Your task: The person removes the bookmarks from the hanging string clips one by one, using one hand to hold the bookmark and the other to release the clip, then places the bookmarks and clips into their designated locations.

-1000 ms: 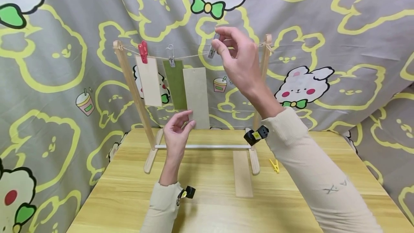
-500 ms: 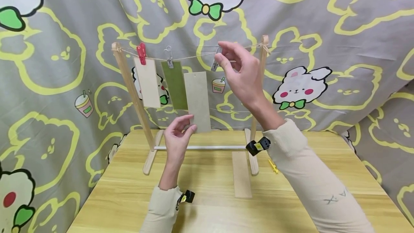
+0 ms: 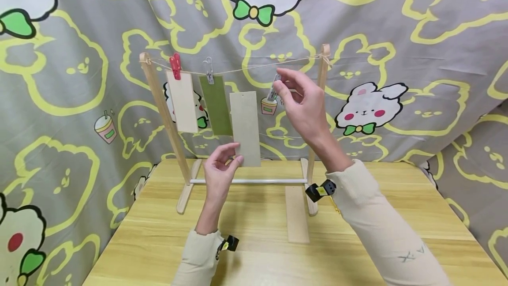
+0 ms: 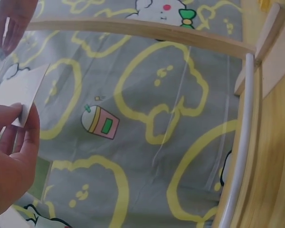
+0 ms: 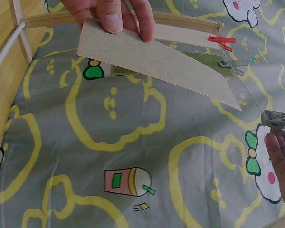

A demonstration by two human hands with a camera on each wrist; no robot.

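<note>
My left hand pinches a pale grey-beige card by its lower left edge, thumb in front. The card stands upright, with a small hole near its top, below a string. To its right, my right hand pinches a grey clothespin between thumb and fingers, lower than the string in the head view and apart from the card. In the right wrist view the clothespin lies across the string's end. On the string hang a cream card under a red clothespin and a green card under a grey hooked clothespin.
Two wooden posts with feet, joined by a white rod, hold the string. A light wooden card lies on the table by the right foot. A yellow clothespin is partly hidden by the right sleeve. A patterned curtain hangs behind.
My right hand has come down from the string with the grey clothespin, moving slightly right. My left hand has lowered the pale card a little and shifted it right.
</note>
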